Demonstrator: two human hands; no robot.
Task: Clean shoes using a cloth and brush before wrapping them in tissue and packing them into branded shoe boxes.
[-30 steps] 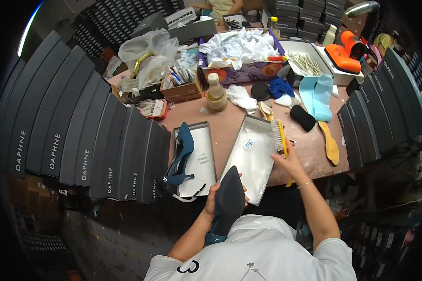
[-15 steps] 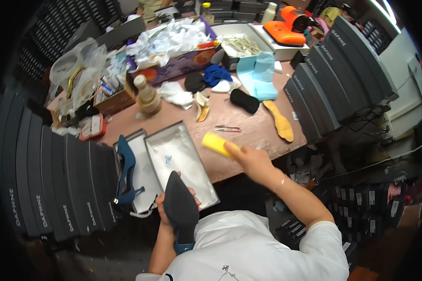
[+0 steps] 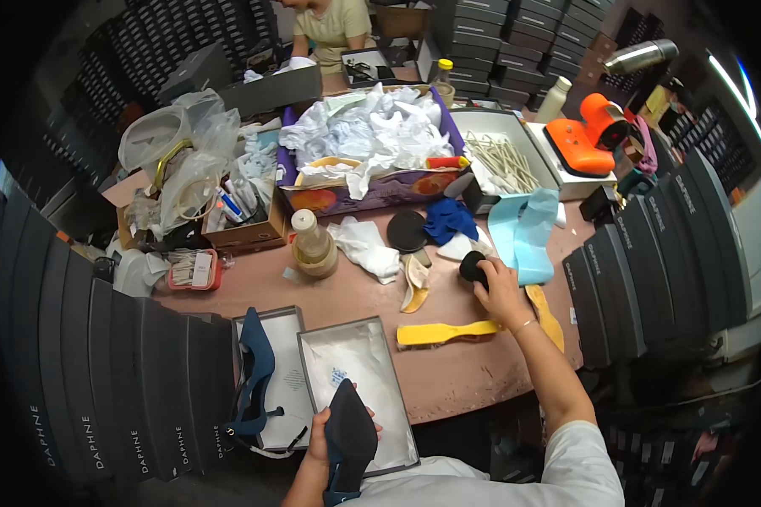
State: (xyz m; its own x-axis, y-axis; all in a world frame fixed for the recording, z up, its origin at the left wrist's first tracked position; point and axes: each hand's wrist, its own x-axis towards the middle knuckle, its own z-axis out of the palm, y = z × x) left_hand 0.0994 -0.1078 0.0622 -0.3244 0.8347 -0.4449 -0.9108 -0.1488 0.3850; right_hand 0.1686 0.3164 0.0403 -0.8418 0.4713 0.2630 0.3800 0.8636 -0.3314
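Observation:
My left hand [image 3: 319, 439] grips a dark blue heeled shoe [image 3: 352, 425], its black sole turned up and pointed toe away from me. It is over the near end of an open shoe box [image 3: 386, 384] lined with white paper. The matching blue shoe [image 3: 258, 359] lies on its side across the grey-edged tray or lid [image 3: 289, 390] to the left. Out over the table, my right hand [image 3: 506, 296] has its fingers closed around a black oblong pad [image 3: 472, 267]. Just below that hand lies a yellow-handled brush [image 3: 440, 333], bristles toward the table.
Grey shoe boxes stand stacked at left [image 3: 123, 363] and right [image 3: 651, 262]. A yellow sole-shaped piece [image 3: 544, 313] lies partly behind my right wrist. Farther back are a bottle of brownish liquid [image 3: 313, 245], a blue cloth [image 3: 450, 221] and a purple box [image 3: 372, 194] of crumpled paper. A person sits beyond.
My right hand has put the yellow brush down on the table and taken hold of the black pad farther away. My left hand still holds the shoe sole-up. The view has shifted.

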